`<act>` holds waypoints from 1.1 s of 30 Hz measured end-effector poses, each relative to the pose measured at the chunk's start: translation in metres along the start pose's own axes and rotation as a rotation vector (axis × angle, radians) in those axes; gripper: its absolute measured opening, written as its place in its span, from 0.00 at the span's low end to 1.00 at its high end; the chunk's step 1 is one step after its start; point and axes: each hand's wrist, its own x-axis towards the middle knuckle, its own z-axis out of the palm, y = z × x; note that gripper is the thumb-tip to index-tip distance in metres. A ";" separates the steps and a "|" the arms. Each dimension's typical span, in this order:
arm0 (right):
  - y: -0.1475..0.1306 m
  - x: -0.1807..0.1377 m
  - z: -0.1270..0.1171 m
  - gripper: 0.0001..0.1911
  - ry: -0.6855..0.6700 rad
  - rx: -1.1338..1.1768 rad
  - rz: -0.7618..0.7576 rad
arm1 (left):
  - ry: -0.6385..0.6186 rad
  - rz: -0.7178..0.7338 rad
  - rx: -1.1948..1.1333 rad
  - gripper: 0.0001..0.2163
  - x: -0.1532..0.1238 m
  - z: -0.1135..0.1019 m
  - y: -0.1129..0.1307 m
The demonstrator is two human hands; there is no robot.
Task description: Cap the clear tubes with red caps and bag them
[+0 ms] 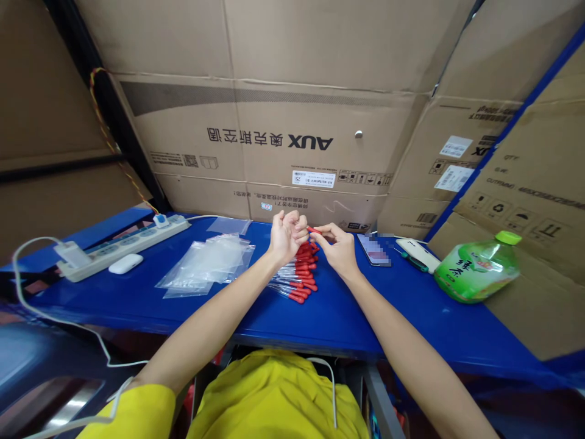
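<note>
Above the blue table, my right hand (338, 247) pinches the red bulb end (314, 230) of a dropper between thumb and fingers. Close beside it, my left hand (287, 238) is raised with the palm turned up and its fingers curled in. What those curled fingers hold, if anything, is hidden. Below and between both hands lies a pile of droppers (304, 274) with red bulbs and thin transparent tubes, the bulbs pointing right. Left of the pile are several transparent zip bags (205, 268), overlapping each other.
A power strip (132, 244) with a plugged-in white charger (73, 253) and a white earphone case (125, 263) are at the left. On the right are a phone (375, 250), a white device (418, 253) and a green bottle (478, 268). Cardboard (274, 152) walls the back.
</note>
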 end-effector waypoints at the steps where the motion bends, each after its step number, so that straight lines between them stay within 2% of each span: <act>1: 0.000 0.000 0.000 0.14 -0.004 -0.011 -0.002 | -0.004 -0.001 0.022 0.19 0.001 -0.001 0.000; 4: 0.001 0.003 -0.005 0.13 0.008 -0.046 -0.010 | -0.002 0.031 0.139 0.16 0.007 -0.008 0.001; 7: 0.008 0.008 -0.015 0.12 0.049 -0.128 -0.008 | 0.133 0.154 0.386 0.10 0.016 -0.022 0.005; 10: 0.020 0.013 -0.023 0.12 0.061 -0.269 0.002 | 0.352 0.289 0.901 0.06 0.022 -0.039 0.015; 11: 0.024 0.015 -0.024 0.12 0.044 -0.308 0.004 | 0.347 0.333 1.096 0.06 0.023 -0.045 0.020; 13: 0.031 0.015 -0.023 0.12 -0.016 -0.343 0.012 | 0.198 0.365 1.447 0.07 0.024 -0.054 0.027; 15: 0.037 0.015 -0.017 0.10 -0.074 -0.371 0.014 | -0.057 0.374 1.680 0.11 0.023 -0.061 0.031; 17: 0.041 0.013 -0.008 0.08 -0.111 -0.424 0.023 | -0.276 0.353 1.791 0.13 0.023 -0.067 0.031; 19: 0.044 0.012 0.000 0.09 -0.159 -0.467 0.042 | -0.379 0.307 1.843 0.13 0.025 -0.074 0.028; 23: 0.051 0.012 0.007 0.13 -0.246 -0.494 0.073 | -0.336 0.218 1.909 0.13 0.032 -0.092 0.023; 27: 0.061 0.015 0.002 0.18 -0.297 -0.492 0.085 | -0.293 0.119 1.992 0.13 0.036 -0.106 0.022; 33: 0.075 0.013 -0.008 0.19 -0.346 -0.683 0.189 | -0.231 0.024 2.112 0.12 0.040 -0.121 0.022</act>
